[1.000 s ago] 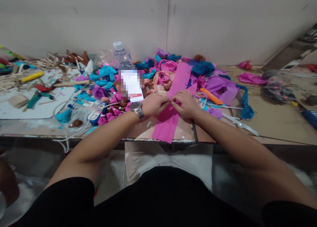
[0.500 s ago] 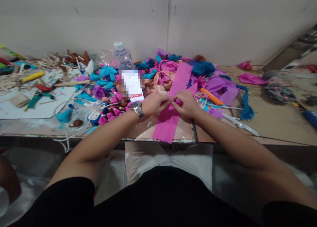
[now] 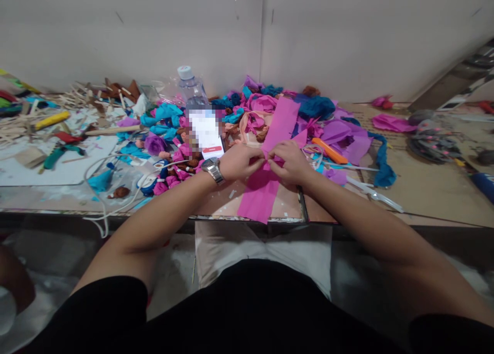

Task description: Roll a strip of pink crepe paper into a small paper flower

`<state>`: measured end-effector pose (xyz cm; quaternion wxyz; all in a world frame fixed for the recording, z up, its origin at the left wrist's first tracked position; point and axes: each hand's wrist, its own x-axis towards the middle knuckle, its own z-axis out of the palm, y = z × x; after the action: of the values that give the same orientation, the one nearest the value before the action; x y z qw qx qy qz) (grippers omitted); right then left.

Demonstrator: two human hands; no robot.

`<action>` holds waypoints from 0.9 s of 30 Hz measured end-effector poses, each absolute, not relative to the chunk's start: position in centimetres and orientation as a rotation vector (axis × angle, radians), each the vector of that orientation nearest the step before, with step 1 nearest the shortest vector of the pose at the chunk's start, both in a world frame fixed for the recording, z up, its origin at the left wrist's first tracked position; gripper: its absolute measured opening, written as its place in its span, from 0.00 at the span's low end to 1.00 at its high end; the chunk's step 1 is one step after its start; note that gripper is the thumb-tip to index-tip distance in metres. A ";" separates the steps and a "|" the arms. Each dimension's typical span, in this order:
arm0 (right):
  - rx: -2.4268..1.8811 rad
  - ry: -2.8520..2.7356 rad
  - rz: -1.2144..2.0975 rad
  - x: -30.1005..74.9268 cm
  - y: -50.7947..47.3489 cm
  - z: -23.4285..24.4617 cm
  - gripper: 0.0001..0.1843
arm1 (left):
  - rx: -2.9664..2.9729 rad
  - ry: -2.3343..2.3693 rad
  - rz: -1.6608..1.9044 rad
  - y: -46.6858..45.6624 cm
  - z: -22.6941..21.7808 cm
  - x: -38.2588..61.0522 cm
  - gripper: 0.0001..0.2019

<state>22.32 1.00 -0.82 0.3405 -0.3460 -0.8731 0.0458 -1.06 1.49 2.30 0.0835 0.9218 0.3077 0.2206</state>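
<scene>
Overall, worktop: a flat peach-toned surface lay beneath both hands, heaped beyond them with crumpled pink, purple and blue paper.
Pink strip: a long, flat band of bright pink paper ran slantwise under the meeting fingertips, its near end at the table edge, its far end on the heap.
Left hand: the left hand was curled, thumb and forefinger drawn together over the strip; what they gripped was too small to tell.
Right hand: the right hand was bent nearly closed, pinching a shaded pink paper fold, its fingertips almost meeting the left's; whether the fold belonged to the strip could not be told.
Phone: a white-screened rectangular phone lay just beyond the left wrist.
Knife: an orange-handled cutter lay near the right hand.
Watch: a silver metal wristwatch circled the left wrist.
</scene>
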 end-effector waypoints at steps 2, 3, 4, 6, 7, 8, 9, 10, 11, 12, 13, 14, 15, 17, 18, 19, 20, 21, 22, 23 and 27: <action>-0.903 -2.266 0.132 22.4 1.1 -0.9 0.04 | 2.755 0.924 0.666 1.6 2.2 -1.1 0.14; -0.902 -2.265 0.138 22.4 1.1 -1.0 0.04 | 2.758 0.928 0.662 1.6 2.2 -1.1 0.14; -0.897 -2.266 0.144 22.4 1.1 -1.0 0.03 | 2.757 0.933 0.656 1.7 2.2 -1.1 0.14; -0.884 -2.270 0.145 22.5 1.2 -1.1 0.03 | 2.748 0.942 0.632 1.7 2.1 -1.1 0.15; -0.881 -2.273 0.140 22.5 1.2 -1.2 0.04 | 2.741 0.945 0.622 1.7 2.1 -1.1 0.15; -0.881 -2.274 0.133 22.5 1.2 -1.1 0.05 | 2.733 0.948 0.617 1.7 2.2 -1.1 0.16; -0.886 -2.272 0.126 22.5 1.2 -1.1 0.06 | 2.726 0.948 0.615 1.6 2.2 -1.1 0.16; -0.895 -2.267 0.121 22.5 1.2 -1.1 0.07 | 2.722 0.944 0.616 1.6 2.2 -1.1 0.16; -0.906 -2.259 0.120 22.4 1.1 -1.0 0.07 | 2.722 0.938 0.622 1.6 2.3 -1.2 0.15; -0.917 -2.249 0.124 22.4 1.1 -0.9 0.07 | 2.724 0.933 0.629 1.5 2.3 -1.2 0.14; -0.926 -2.240 0.130 22.4 1.1 -0.9 0.07 | 2.729 0.927 0.634 1.5 2.3 -1.2 0.12; -0.931 -2.234 0.137 22.4 1.1 -0.8 0.07 | 2.735 0.923 0.637 1.5 2.3 -1.2 0.11; -0.933 -2.231 0.143 22.4 1.1 -0.7 0.06 | 2.742 0.921 0.636 1.5 2.3 -1.2 0.10; -0.932 -2.233 0.153 22.4 1.1 -0.6 0.06 | 2.751 0.932 0.629 1.6 2.2 -1.1 0.11; -0.933 -2.235 0.156 22.4 1.1 -0.6 0.06 | 2.753 0.942 0.627 1.6 2.2 -1.1 0.11; -0.935 -2.236 0.157 22.4 1.1 -0.6 0.06 | 2.755 0.953 0.623 1.6 2.2 -1.1 0.12; -0.938 -2.236 0.156 22.4 1.1 -0.6 0.06 | 2.754 0.967 0.618 1.7 2.2 -1.1 0.13; -0.938 -2.235 0.154 22.4 1.1 -0.7 0.06 | 2.753 0.982 0.609 1.7 2.3 -1.1 0.13; -0.935 -2.233 0.150 22.4 1.1 -0.7 0.06 | 2.750 1.000 0.598 1.7 2.3 -1.2 0.14; -0.928 -2.229 0.145 22.4 1.1 -0.7 0.06 | 2.748 1.023 0.585 1.7 2.3 -1.2 0.15; -0.905 -2.213 0.125 22.4 1.1 -0.8 0.05 | 2.735 1.143 0.553 1.7 2.3 -1.3 0.17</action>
<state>22.44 1.15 -0.78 0.3651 -0.3520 -0.8605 0.0488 -1.26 1.72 2.34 0.0630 0.9053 0.3781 0.1830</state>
